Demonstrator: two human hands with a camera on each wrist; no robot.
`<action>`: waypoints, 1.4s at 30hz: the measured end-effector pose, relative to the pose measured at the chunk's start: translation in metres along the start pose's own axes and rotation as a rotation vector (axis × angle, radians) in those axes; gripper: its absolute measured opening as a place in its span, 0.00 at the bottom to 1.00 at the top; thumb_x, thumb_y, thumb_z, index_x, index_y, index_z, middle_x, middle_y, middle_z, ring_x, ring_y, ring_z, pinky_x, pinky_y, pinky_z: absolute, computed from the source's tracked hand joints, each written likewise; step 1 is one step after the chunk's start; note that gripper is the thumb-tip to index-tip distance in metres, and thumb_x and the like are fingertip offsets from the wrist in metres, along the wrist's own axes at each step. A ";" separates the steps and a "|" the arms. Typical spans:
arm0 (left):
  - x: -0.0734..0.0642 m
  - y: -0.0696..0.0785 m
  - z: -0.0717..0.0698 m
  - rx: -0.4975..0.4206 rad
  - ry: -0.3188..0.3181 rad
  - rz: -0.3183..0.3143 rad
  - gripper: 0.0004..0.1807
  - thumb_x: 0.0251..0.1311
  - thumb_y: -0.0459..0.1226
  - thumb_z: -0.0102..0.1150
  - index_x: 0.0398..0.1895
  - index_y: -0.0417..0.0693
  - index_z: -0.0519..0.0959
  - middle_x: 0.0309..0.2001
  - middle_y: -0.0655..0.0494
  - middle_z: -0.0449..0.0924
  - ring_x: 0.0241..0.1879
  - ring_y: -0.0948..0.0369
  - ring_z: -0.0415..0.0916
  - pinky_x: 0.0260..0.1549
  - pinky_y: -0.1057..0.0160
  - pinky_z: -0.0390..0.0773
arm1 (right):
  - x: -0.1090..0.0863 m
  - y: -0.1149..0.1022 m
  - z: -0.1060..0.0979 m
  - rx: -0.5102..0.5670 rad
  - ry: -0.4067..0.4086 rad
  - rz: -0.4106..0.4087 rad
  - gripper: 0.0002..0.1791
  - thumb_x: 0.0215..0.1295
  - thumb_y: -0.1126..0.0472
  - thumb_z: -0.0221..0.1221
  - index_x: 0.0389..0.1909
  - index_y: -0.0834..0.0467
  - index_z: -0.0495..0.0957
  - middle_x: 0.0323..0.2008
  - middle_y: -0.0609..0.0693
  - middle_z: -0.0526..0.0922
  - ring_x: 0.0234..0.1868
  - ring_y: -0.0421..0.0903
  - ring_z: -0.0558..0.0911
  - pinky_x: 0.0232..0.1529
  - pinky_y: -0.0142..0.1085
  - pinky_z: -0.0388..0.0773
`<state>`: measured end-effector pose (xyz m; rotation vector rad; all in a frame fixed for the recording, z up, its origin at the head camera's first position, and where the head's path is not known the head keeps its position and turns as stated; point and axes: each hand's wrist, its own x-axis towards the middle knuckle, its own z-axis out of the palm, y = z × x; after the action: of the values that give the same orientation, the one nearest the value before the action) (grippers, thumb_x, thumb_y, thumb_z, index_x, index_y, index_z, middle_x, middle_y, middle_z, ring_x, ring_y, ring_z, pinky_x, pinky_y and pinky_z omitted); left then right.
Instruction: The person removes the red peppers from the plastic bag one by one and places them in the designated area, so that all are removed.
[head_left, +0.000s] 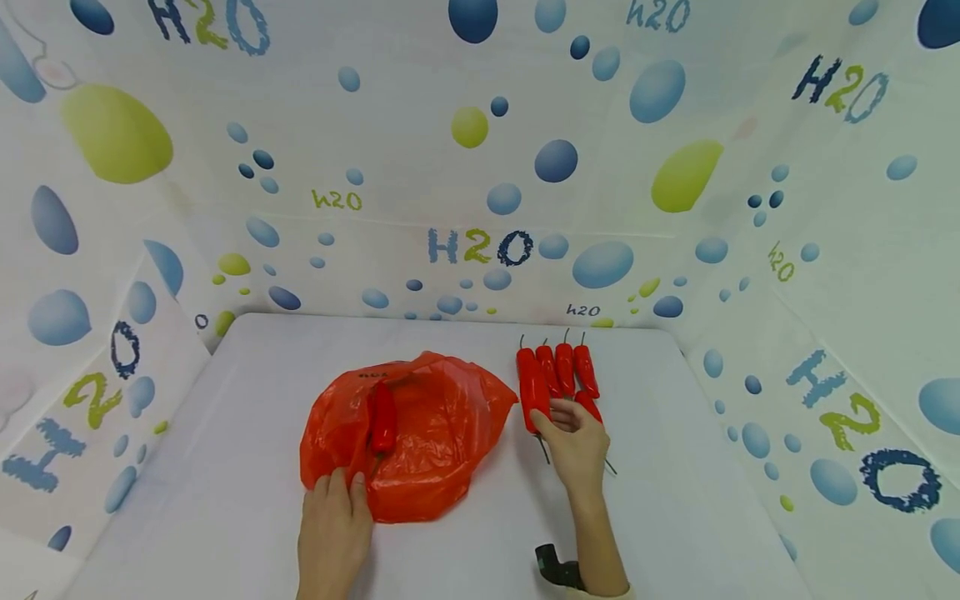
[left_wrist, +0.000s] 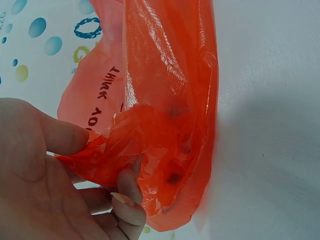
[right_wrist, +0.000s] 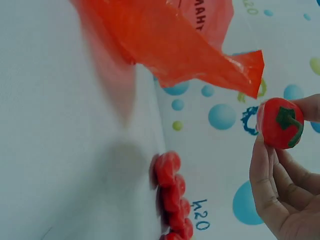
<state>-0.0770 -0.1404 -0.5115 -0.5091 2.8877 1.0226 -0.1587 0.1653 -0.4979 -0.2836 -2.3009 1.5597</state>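
My left hand (head_left: 335, 525) pinches the near left edge of a red plastic bag (head_left: 442, 492) between thumb and fingers. The bag lies spread with its mouth wide, and one red chili pepper (head_left: 383, 421) shows inside. Dark spots show through the bag's film in the left wrist view. Raised above the table, a red pepper (right_wrist: 281, 124) with a green stem is held between the thumb and fingertips of my right hand (head_left: 577, 437). Behind that hand several red peppers (head_left: 564, 367) lie side by side, with another (head_left: 588, 406) partly hidden by the fingers.
A white table (head_left: 247, 400) carries everything. Its back and sides meet a white curtain (head_left: 405, 150) printed with blue and green spots and lettering. A black strap-like piece (head_left: 553, 567) sits beside the right forearm.
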 end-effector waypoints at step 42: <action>0.000 -0.001 0.005 -0.003 0.008 0.021 0.23 0.80 0.40 0.46 0.62 0.26 0.68 0.46 0.36 0.74 0.47 0.43 0.68 0.50 0.40 0.76 | 0.017 0.061 -0.016 -0.213 0.111 0.170 0.20 0.63 0.52 0.72 0.47 0.63 0.87 0.38 0.59 0.90 0.36 0.54 0.88 0.30 0.39 0.85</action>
<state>-0.0770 -0.1385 -0.5158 -0.4847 2.9052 1.0298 -0.1697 0.2076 -0.5463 -0.6190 -2.4093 1.3353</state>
